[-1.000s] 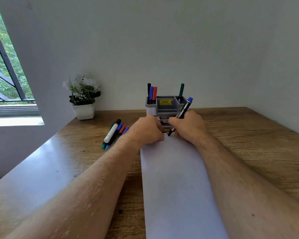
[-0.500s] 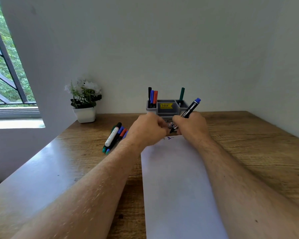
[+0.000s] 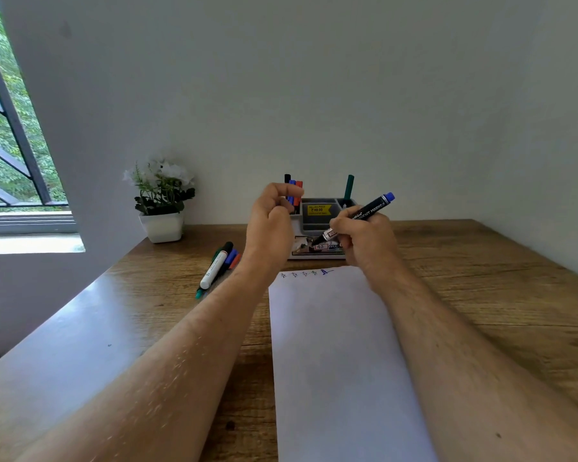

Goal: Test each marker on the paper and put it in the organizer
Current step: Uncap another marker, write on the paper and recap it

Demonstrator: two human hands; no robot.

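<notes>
Right hand grips the blue-ended permanent marker, now lifted off the paper with its tip slanting down before the organizer. Left hand has risen from the sheet, fingers curled; whether it pinches a cap cannot be told. Five small marks line the paper's far edge. Loose markers lie left, near a potted plant.

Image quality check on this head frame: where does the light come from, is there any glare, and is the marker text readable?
Head view: daylight enters from the window at left; it throws a pale sheen on the table at its near-left part. Wide-angle bending curves the wall edges. The print on the marker in the right hand is partly legible; the marks on the paper are small and soft.
</notes>
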